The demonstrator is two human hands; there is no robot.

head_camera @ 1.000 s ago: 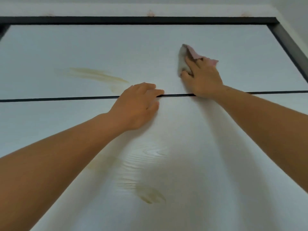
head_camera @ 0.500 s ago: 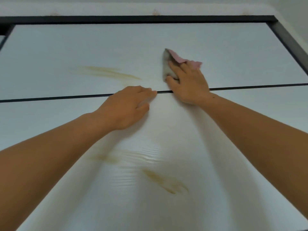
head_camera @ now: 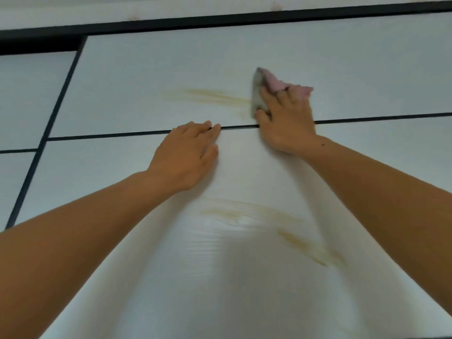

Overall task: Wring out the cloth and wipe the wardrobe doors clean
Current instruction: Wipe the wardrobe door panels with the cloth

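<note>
Moved: the cloth (head_camera: 274, 83) and the right hand (head_camera: 286, 123) have slid left along the upper door panel (head_camera: 146, 69). The cloth's grey edge now meets the right end of the upper smear (head_camera: 212, 96); half a second back a bare strip lay between them. The left hand (head_camera: 186, 155) has also shifted left along the seam (head_camera: 122, 135). The view has swung left, and a neighbouring door (head_camera: 29, 94) now shows at the left edge.
Cloth: pink on top, with a grey fold on its left side. It is bunched and pressed against the upper panel, just above the seam.
Right grip: fingers splayed and fairly straight over the cloth, thumb by its lower left corner. The hand presses the cloth and does not clasp it.
Left grip: wide and flat, holding nothing. The palm is on the lower door panel (head_camera: 244, 302), fingers together, fingertips touching the seam.
Hands: near each other but apart, the left one lower and to the left.
Smears: the upper one is yellowish and streaked sideways. A faint streak (head_camera: 244, 212) lies on the lower panel between the forearms. A slanted streak (head_camera: 305, 248) lies lower right of it.
Surround: a black frame (head_camera: 220, 19) runs along the top. A dark vertical strip (head_camera: 56, 99) parts this door from the neighbouring one.
</note>
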